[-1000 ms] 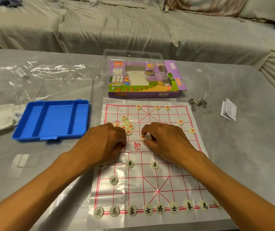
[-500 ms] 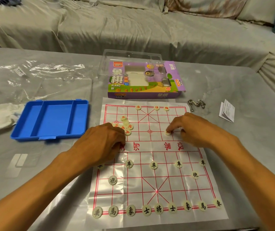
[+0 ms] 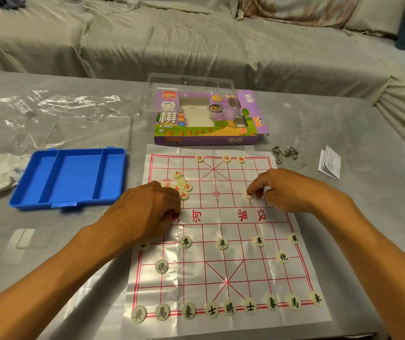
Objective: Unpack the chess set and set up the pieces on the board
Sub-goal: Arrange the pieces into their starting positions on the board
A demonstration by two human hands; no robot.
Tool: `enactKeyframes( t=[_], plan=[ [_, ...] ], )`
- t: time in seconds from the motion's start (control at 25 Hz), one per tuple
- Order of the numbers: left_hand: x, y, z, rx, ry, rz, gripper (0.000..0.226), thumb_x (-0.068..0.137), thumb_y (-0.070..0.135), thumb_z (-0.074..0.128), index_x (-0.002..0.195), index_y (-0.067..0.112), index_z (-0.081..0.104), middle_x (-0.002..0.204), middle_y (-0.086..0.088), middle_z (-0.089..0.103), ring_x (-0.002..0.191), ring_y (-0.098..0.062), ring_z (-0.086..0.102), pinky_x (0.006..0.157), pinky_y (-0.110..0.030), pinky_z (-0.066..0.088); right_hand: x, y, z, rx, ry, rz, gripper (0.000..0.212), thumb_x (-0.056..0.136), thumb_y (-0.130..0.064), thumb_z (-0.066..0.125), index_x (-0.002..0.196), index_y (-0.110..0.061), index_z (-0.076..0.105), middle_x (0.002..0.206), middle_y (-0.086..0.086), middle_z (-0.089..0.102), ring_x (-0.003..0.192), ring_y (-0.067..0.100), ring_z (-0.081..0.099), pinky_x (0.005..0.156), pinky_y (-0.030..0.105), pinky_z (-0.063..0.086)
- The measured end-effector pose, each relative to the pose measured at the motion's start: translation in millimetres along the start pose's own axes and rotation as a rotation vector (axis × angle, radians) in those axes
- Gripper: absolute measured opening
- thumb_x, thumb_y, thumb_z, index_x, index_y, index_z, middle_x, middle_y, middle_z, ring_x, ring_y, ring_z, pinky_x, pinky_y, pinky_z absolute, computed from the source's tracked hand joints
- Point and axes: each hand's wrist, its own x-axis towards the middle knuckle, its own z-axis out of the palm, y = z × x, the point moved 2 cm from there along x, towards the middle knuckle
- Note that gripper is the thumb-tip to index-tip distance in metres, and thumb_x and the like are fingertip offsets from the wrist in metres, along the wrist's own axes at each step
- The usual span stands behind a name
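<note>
On the worktop (image 3: pixel 344 123), the right hand (image 3: pixel 292 190) pinches a red piece (image 3: pixel 248 195) on the board's (image 3: pixel 221 241) far right half; the left hand (image 3: pixel 145 212) curls beside loose red pieces (image 3: pixel 183 186), apparently holding none.

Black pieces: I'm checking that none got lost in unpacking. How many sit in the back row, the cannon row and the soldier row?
Back row: 9
Cannon row: 2
Soldier row: 5, one of them partly hidden
Total: 16
</note>
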Motion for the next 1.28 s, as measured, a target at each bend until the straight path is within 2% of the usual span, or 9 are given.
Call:
enactKeyframes(
  t=[0.2, 0.32, 0.48, 0.6, 0.72, 0.84, 1.0, 1.08, 1.28],
  plan=[
    [-2, -1, -12, 0.027, -0.055, 0.052, 0.032, 0.094, 0.042, 0.052, 0.124, 0.035, 0.061, 0.137, 0.016, 0.051, 0.122, -0.007, 0.051, 0.095, -0.024, 0.047, 3, -22, 4, 0.003, 0.189, -0.073, 0.046, 0.096, -0.008, 0.044, 0.134, -0.034, 0.051, 0.138, -0.006, 0.051, 0.124, 0.016, 0.047, 0.1, 0.029, 0.039],
    [-3, -1, -21, 0.025, -0.105, 0.1, 0.035, 0.095, 0.041, 0.05, 0.13, 0.037, 0.056, 0.143, 0.019, 0.045, 0.129, -0.005, 0.044, 0.097, -0.021, 0.041, 2, -57, 27, -0.008, 0.153, -0.236, 0.047, 0.101, -0.018, 0.039, 0.142, -0.04, 0.035, 0.144, -0.007, 0.045, 0.127, 0.018, 0.045, 0.102, 0.031, 0.039],
    [-3, -2, -20, 0.025, -0.086, 0.111, 0.034, 0.094, 0.039, 0.054, 0.128, 0.035, 0.059, 0.137, 0.014, 0.052, 0.122, -0.007, 0.051, 0.095, -0.022, 0.045, 12, -88, 52, -0.101, 0.194, -0.345, 0.053, 0.101, -0.024, 0.043, 0.147, -0.04, 0.021, 0.142, -0.003, 0.044, 0.118, 0.02, 0.05, 0.094, 0.031, 0.046],
    [-3, -2, -20, 0.01, -0.059, 0.125, 0.034, 0.093, 0.039, 0.055, 0.127, 0.034, 0.06, 0.135, 0.012, 0.055, 0.12, -0.009, 0.053, 0.094, -0.022, 0.045, 20, -88, 52, -0.125, 0.198, -0.358, 0.052, 0.099, -0.023, 0.047, 0.145, -0.039, 0.029, 0.133, -0.003, 0.049, 0.109, 0.018, 0.052, 0.083, 0.026, 0.047],
    [-3, -3, -18, 0.006, -0.064, 0.125, 0.033, 0.094, 0.039, 0.054, 0.126, 0.034, 0.061, 0.137, 0.014, 0.053, 0.123, -0.008, 0.051, 0.096, -0.023, 0.044, 17, -80, 49, -0.026, 0.232, -0.379, 0.04, 0.1, -0.026, 0.043, 0.139, -0.035, 0.044, 0.133, -0.005, 0.052, 0.114, 0.016, 0.05, 0.089, 0.028, 0.047],
    [-3, -3, -16, 0.014, -0.057, 0.115, 0.033, 0.094, 0.041, 0.053, 0.126, 0.034, 0.06, 0.138, 0.015, 0.052, 0.124, -0.008, 0.05, 0.098, -0.025, 0.045, 17, -77, 53, 0.097, 0.396, -0.278, 0.036, 0.096, -0.039, 0.05, 0.13, -0.031, 0.05, 0.128, -0.009, 0.057, 0.11, 0.012, 0.052, 0.087, 0.027, 0.047],
    [-3, 0, -15, 0.016, -0.048, 0.112, 0.034, 0.095, 0.04, 0.052, 0.127, 0.033, 0.06, 0.138, 0.014, 0.052, 0.124, -0.007, 0.05, 0.099, -0.024, 0.043, 30, -85, 68, 0.074, 0.456, -0.177, 0.039, 0.089, -0.055, 0.054, 0.115, -0.027, 0.054, 0.114, -0.009, 0.059, 0.095, 0.01, 0.052, 0.078, 0.025, 0.048],
    [-3, -1, -15, 0.011, -0.044, 0.113, 0.033, 0.094, 0.039, 0.053, 0.126, 0.032, 0.061, 0.137, 0.013, 0.053, 0.124, -0.008, 0.051, 0.099, -0.024, 0.043, 33, -86, 69, 0.086, 0.479, -0.198, 0.034, 0.091, -0.051, 0.053, 0.113, -0.026, 0.056, 0.113, -0.007, 0.059, 0.093, 0.01, 0.051, 0.078, 0.025, 0.049],
    [-2, -2, -13, 0.014, -0.045, 0.109, 0.033, 0.094, 0.04, 0.054, 0.125, 0.032, 0.061, 0.136, 0.013, 0.054, 0.123, -0.008, 0.051, 0.099, -0.026, 0.045, 30, -84, 65, 0.114, 0.442, -0.228, 0.037, 0.092, -0.04, 0.053, 0.127, -0.028, 0.047, 0.122, -0.007, 0.057, 0.1, 0.012, 0.052, 0.08, 0.025, 0.046]
  ],
)
